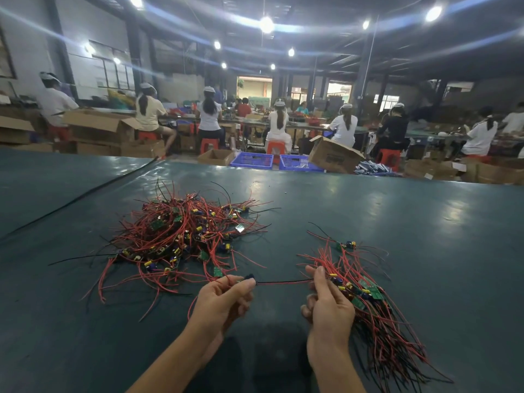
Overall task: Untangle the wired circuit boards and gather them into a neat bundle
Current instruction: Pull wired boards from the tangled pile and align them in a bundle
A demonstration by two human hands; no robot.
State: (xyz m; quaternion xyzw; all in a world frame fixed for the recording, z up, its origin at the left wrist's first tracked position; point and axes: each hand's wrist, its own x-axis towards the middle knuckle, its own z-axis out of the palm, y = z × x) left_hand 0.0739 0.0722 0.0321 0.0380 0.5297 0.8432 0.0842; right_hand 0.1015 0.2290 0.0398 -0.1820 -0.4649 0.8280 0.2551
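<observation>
While the left hand (226, 296) pinches the dark end of one wire (283, 282) between thumb and curled fingers, the right hand (326, 302) pinches its other end, so it runs taut between them. The right fingers curl against the bundle (371, 304) on the table (411, 222). The tangled pile (181, 236) lies beyond the left hand, apart from the bundle.
</observation>
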